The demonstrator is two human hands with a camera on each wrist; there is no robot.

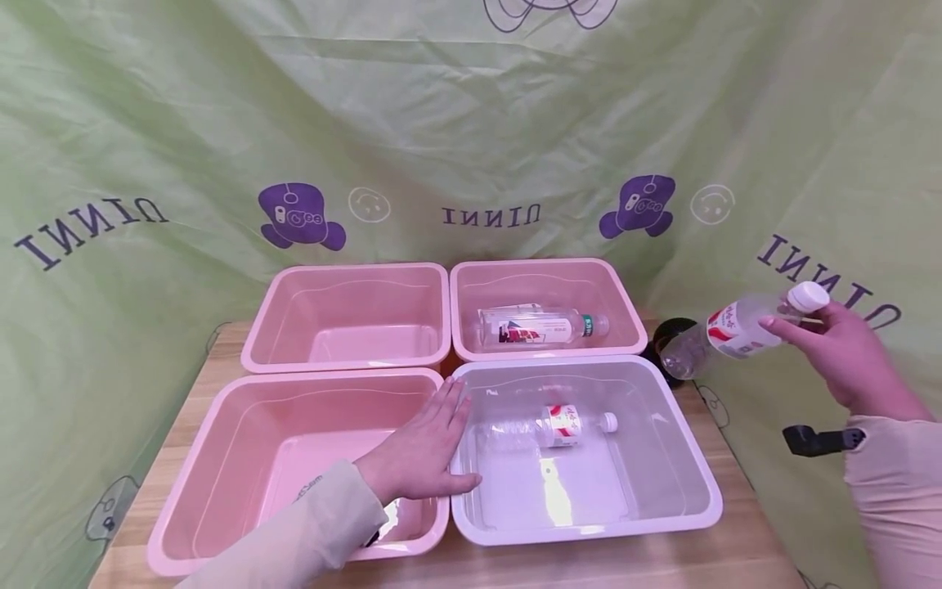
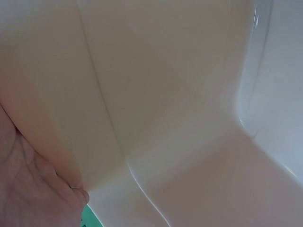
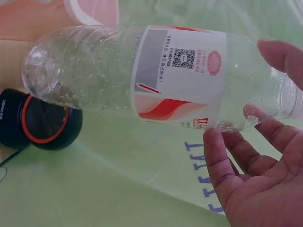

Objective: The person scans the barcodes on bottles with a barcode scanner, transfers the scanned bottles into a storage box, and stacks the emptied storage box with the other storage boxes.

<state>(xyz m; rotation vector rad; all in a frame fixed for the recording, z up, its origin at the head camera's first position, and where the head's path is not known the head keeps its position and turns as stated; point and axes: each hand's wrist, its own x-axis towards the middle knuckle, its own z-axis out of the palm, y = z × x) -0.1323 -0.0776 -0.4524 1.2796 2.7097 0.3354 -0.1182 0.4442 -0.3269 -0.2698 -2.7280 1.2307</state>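
Observation:
My right hand [image 1: 854, 356] grips a clear plastic bottle [image 1: 758, 327] near its neck. It is tilted, white cap up, to the right of the tubs. The right wrist view shows its red, white and grey label with a QR code, thumb and fingers around the upper end. My left hand [image 1: 423, 446] rests with straight fingers on the adjoining rims of the front left pink tub [image 1: 221, 401] and the front right whitish tub [image 1: 699, 483]. A similar bottle [image 1: 562, 425] with a white cap lies on its side in the whitish tub.
In the back right pink tub [image 1: 625, 315] lies a clear bottle [image 1: 540, 327] with a green band near its cap. A back left pink tub [image 1: 257, 327] stands beside it. A dark round object with an orange ring [image 3: 47, 122] sits by the table's right edge. Green cloth [image 1: 441, 123] hangs behind.

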